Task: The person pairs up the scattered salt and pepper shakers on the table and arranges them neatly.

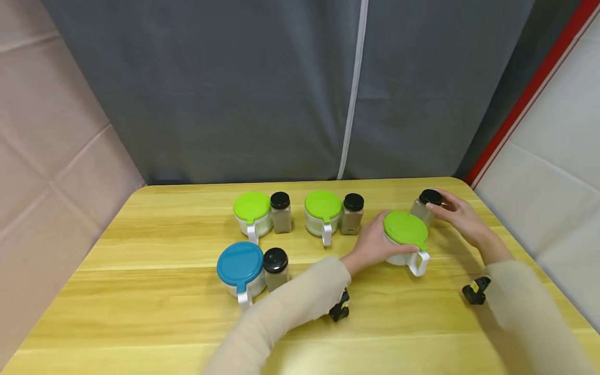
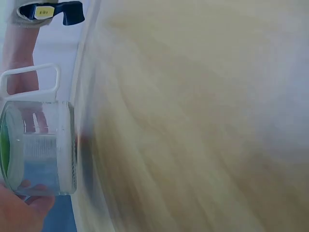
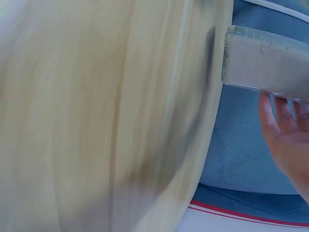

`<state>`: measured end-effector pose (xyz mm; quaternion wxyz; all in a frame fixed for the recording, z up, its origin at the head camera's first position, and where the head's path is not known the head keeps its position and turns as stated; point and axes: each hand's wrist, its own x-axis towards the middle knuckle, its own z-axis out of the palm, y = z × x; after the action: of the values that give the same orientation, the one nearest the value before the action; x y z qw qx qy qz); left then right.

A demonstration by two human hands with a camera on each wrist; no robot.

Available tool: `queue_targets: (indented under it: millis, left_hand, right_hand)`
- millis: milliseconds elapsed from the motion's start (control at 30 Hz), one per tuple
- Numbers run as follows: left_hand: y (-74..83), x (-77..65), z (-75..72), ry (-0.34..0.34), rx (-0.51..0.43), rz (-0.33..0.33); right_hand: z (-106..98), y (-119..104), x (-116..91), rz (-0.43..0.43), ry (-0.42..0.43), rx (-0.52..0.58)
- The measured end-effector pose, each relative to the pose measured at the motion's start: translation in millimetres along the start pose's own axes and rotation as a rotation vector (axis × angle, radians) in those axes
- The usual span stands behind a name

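Note:
In the head view, my left hand (image 1: 373, 245) grips a clear jar with a green lid (image 1: 405, 229) and a white handle around its body. The jar's glass body (image 2: 41, 150) shows in the left wrist view, with left-hand fingers at its side. Right beside it, my right hand (image 1: 461, 219) holds a square glass bottle with a black cap (image 1: 430, 197) between thumb and fingers. The right wrist view shows pale contents in this bottle (image 3: 265, 60). Whether either container touches the table is hard to tell.
Two more green-lidded jars (image 1: 252, 207) (image 1: 323, 205) stand along the back, each beside a black-capped bottle (image 1: 282, 216) (image 1: 351, 219). Nearer, a blue-lidded jar (image 1: 240, 264) stands beside another black-capped bottle (image 1: 276, 263). A grey curtain (image 1: 234, 94) hangs behind the wooden table (image 1: 154, 271).

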<state>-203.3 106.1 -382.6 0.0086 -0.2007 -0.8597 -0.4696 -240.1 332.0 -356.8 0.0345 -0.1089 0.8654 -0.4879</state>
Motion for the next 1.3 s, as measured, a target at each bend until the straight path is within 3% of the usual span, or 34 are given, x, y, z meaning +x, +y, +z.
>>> queue_targets:
  millis: [300, 433, 767, 967, 1167, 1300]
  left_hand:
    - [10.4, -24.4, -9.8, -0.122, -0.024, 0.049]
    - [14.2, -34.9, -14.5, -0.17, -0.033, 0.061]
    - [14.4, -59.2, -35.5, -0.227, 0.038, 0.098]
    - [9.5, -73.9, -53.6, -0.271, 0.031, 0.124]
    - [1.3, -88.1, -69.7, -0.283, 0.046, 0.15]
    - [-4.0, -95.3, -79.3, -0.293, 0.037, 0.139]
  right_hand:
    - [-6.0, -6.7, -14.8, -0.009, -0.024, -0.017]
    - [-7.7, -8.7, -21.6, -0.05, -0.049, -0.031]
    - [-6.0, -16.4, -36.4, -0.087, -0.084, -0.066]
    - [-1.0, -21.7, -44.6, -0.102, -0.091, -0.123]
    - [7.9, -25.4, -50.8, -0.192, -0.128, -0.04]
    - [15.4, -28.4, -52.3, -0.268, -0.196, 0.036]
